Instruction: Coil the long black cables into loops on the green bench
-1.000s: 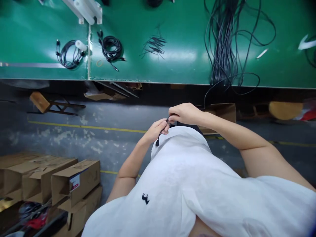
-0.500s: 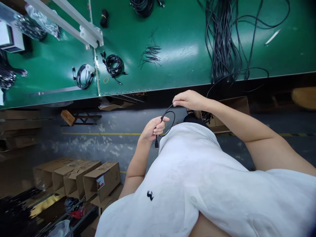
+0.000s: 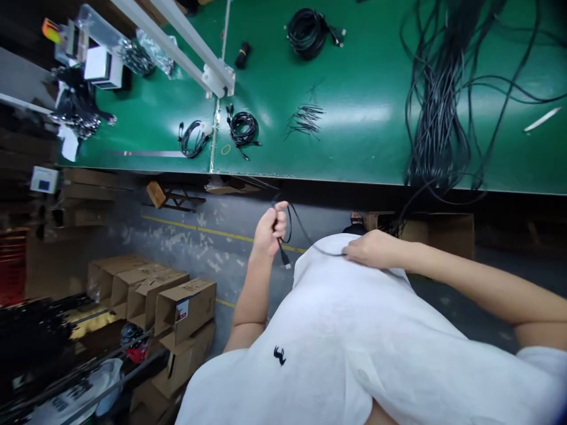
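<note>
My left hand (image 3: 270, 229) is closed in a fist around a thin black cable (image 3: 296, 223), whose plug end hangs just below the fist. A loop of the cable curves beside the fist, and the cable runs right across my white shirt to my right hand (image 3: 371, 250). That hand pinches the cable against the shirt front. Both hands are held over the floor, in front of the edge of the green workbench (image 3: 363, 159).
On the bench lie a large bundle of loose black cables (image 3: 436, 112), coiled cables (image 3: 243, 127) (image 3: 191, 138) (image 3: 306, 30), a pile of short black ties (image 3: 305, 118) and a white rail (image 3: 195, 47). Cardboard boxes (image 3: 177, 307) stand on the floor at left.
My right hand has dropped from above the loop down to my shirt, drawing the cable out to the right. My left hand has risen and closed tighter. The view has shifted left.
</note>
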`<state>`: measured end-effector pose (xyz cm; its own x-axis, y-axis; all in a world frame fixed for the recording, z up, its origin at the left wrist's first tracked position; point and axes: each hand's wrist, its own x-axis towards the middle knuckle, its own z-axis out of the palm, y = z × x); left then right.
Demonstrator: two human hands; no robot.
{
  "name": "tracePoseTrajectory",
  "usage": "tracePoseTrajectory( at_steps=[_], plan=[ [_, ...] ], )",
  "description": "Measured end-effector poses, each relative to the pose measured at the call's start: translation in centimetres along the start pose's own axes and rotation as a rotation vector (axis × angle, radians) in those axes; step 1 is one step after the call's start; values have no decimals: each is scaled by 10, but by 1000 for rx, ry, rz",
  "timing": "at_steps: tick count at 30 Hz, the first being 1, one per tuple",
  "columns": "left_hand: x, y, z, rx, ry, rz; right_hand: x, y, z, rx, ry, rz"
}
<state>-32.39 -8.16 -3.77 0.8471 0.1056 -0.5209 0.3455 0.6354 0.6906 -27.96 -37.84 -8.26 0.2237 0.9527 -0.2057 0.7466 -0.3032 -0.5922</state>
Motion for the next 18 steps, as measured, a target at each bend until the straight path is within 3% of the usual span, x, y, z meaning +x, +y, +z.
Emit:
tracePoseTrajectory(
  at_steps=[2, 4, 7, 10, 12, 15, 16, 18],
  plan=[
    [6, -24, 12, 194, -42, -73, 17, -27, -25, 51, 40, -144],
    [5, -43, 23, 338, -167, -173, 35, -31, -52, 113, 134, -125],
    [-2, -52, 32, 347, -357, -336, 53, -3, -77, 247, 219, -14],
    [-5, -41, 28, 219, -373, -381, 47, 51, -75, 430, 246, 18],
    [-5, -23, 19, 122, -308, -299, 29, 96, -57, 490, 336, 152],
    [-8, 12, 1, -109, -150, 57, -9, 154, -20, 356, 497, 518],
    [-10, 24, -3, -181, -97, 184, -20, 162, -9, 276, 488, 591],
    [-12, 39, -9, -257, -21, 321, -33, 155, 8, 151, 360, 564]
  ],
)
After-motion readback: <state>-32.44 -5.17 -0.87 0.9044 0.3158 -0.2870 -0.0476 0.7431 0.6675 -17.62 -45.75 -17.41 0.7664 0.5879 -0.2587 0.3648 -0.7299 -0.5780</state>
